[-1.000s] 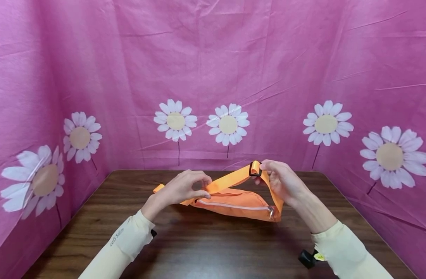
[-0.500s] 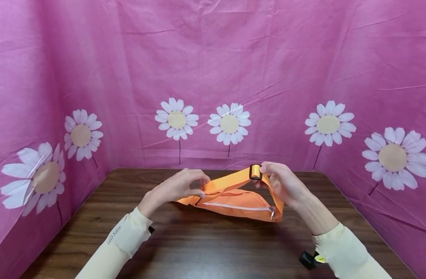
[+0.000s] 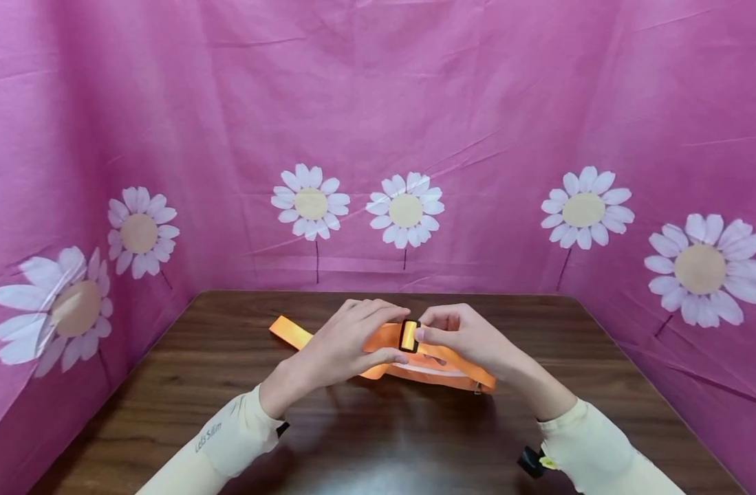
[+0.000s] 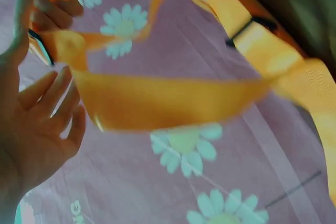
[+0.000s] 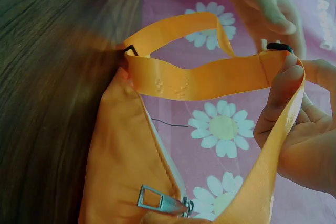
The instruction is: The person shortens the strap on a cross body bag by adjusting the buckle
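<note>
An orange waist bag [image 3: 427, 378] with a pale zip lies on the table, its flat strap looped up above it. My right hand [image 3: 473, 340] pinches the strap at a black slider buckle [image 3: 408, 336] between thumb and fingers. Close by on the left, my left hand [image 3: 347, 344] has its fingers extended around the buckle's far side, thumb below, and hides part of the strap. In the left wrist view, a slack strap loop [image 4: 173, 103] hangs past that hand's loose fingers. The right wrist view shows the bag's metal zip pull [image 5: 157, 200].
The strap's loose end [image 3: 291, 333] sticks out left of the left hand over the brown wooden table [image 3: 378, 440]. A pink curtain [image 3: 378, 103] with printed daisies surrounds the table's back and sides. A black wrist device [image 3: 530, 462] hangs below the right sleeve.
The right hand has brought the slider buckle left and down. My left hand has shifted right from the strap toward the buckle, and the strap's loose end now shows at left.
</note>
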`<state>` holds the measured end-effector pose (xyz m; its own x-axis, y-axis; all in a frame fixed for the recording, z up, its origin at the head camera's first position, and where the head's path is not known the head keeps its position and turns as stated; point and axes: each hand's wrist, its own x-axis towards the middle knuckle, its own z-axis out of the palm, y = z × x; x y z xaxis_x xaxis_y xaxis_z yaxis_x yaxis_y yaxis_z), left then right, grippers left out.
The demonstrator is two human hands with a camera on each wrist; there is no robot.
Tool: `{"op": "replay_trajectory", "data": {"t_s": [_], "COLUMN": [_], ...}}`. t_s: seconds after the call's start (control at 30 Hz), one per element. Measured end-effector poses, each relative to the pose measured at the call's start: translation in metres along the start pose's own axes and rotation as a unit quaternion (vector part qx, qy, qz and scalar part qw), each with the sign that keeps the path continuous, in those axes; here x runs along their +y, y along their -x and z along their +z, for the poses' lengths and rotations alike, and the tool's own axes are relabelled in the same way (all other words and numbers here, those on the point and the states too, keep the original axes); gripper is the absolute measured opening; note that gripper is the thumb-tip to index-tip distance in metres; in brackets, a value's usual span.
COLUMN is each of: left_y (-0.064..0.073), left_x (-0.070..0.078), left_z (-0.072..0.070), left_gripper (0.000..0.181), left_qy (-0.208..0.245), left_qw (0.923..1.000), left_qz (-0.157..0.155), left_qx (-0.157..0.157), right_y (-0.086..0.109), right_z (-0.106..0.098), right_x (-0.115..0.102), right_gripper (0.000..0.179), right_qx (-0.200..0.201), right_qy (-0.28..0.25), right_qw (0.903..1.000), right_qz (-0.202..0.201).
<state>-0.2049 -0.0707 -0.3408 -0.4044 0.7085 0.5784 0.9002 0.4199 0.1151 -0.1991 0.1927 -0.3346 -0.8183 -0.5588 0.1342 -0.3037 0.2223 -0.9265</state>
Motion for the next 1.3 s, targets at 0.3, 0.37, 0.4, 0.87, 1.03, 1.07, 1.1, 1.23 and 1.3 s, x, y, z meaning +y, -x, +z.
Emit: {"op": "replay_trajectory", "data": {"t_s": [0.3, 0.37, 0.4, 0.87, 1.03, 1.07, 1.1, 1.23, 1.3], "left_y": [-0.002, -0.002, -0.002, -0.001, 0.0, 0.0, 0.0, 0.0, 0.0], "left_x": [0.001, 0.0, -0.001, -0.001, 0.001, 0.001, 0.001, 0.0, 0.0], "left_z": [0.012, 0.013, 0.013, 0.014, 0.015, 0.015, 0.015, 0.013, 0.011], "left_gripper": [0.053, 0.051, 0.05, 0.043, 0.043, 0.043, 0.044, 0.046, 0.045], "left_qy": [0.05, 0.068, 0.079, 0.127, 0.104, 0.101, 0.099, 0.095, 0.094], "left_qw": [0.9977, 0.9964, 0.9954, 0.9912, 0.9942, 0.9945, 0.9946, 0.9943, 0.9942], "left_qz": [0.024, 0.027, 0.03, 0.015, 0.018, 0.02, 0.022, 0.025, 0.025], "left_qx": [0.04, 0.043, 0.045, 0.035, 0.023, 0.022, 0.024, 0.041, 0.046], "right_y": [-0.003, -0.004, -0.003, -0.001, -0.001, -0.001, -0.002, -0.001, -0.001], "right_z": [0.0, -0.003, -0.006, -0.018, -0.012, -0.011, -0.01, -0.011, -0.013], "right_x": [0.007, 0.006, 0.006, 0.009, 0.01, 0.01, 0.01, 0.007, 0.006], "right_gripper": [0.015, 0.016, 0.017, 0.016, 0.016, 0.017, 0.018, 0.022, 0.024], "right_qx": [-0.04, -0.053, -0.056, -0.062, -0.067, -0.067, -0.065, -0.057, -0.06], "right_qy": [0.019, 0.009, 0.007, 0.024, 0.012, 0.007, 0.001, -0.025, -0.035], "right_qw": [0.9989, 0.9985, 0.9984, 0.9975, 0.9975, 0.9976, 0.9977, 0.9973, 0.9963], "right_qz": [-0.015, -0.005, 0.003, 0.025, 0.015, 0.017, 0.019, 0.039, 0.049]}}
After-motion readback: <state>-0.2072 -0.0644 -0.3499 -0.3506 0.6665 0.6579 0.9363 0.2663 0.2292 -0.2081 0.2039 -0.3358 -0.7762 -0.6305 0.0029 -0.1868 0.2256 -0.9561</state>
